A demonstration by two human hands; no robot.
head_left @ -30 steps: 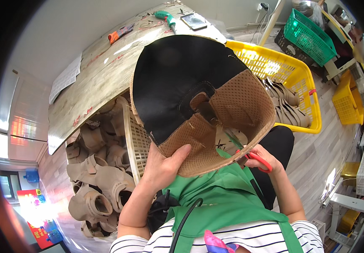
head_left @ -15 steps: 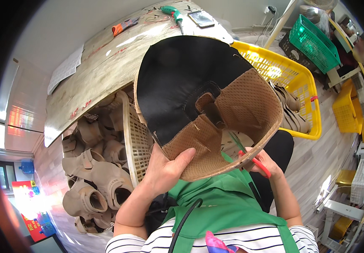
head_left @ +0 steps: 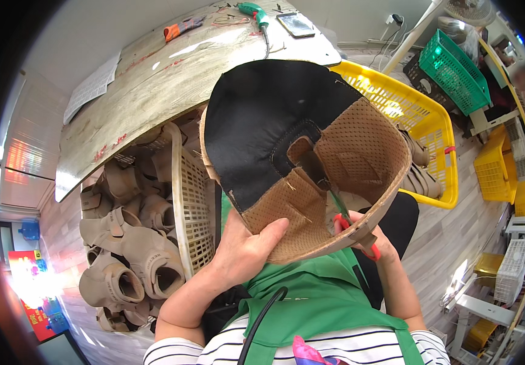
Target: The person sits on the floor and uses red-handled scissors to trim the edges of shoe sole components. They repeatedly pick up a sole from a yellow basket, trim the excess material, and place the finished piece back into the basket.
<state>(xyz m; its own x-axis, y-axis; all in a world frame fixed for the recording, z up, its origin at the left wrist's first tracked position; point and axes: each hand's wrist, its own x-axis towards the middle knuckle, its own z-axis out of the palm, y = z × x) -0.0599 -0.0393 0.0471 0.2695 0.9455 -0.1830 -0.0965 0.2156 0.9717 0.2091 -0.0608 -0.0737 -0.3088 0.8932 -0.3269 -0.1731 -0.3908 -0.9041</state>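
Note:
A large shoe upper [head_left: 262,121], black lining at one end and tan perforated mesh at the other, is held up before me with its inside facing up. My left hand [head_left: 241,249] grips its near left edge, thumb on the mesh and fingers underneath. At the near right edge, my right hand [head_left: 384,243] is closed round red-handled scissors [head_left: 341,221]. Their blades reach into the upper's opening, close to the slot at its middle. The upper's edge hides part of the scissors and some fingers. A few loose thread ends stick out along the seams.
Left of my lap stands a cream basket [head_left: 180,207] beside several beige shoe uppers [head_left: 153,255]. A yellow basket [head_left: 445,131] with more uppers is at the right. On the worktable [head_left: 147,79] lie a green-handled tool [head_left: 251,11], a phone [head_left: 295,25] and an orange-grey glove [head_left: 180,28].
The scissors have moved further into the opening, with a red handle loop now showing inside the edge. The upper has tipped slightly and shifted a little right in view.

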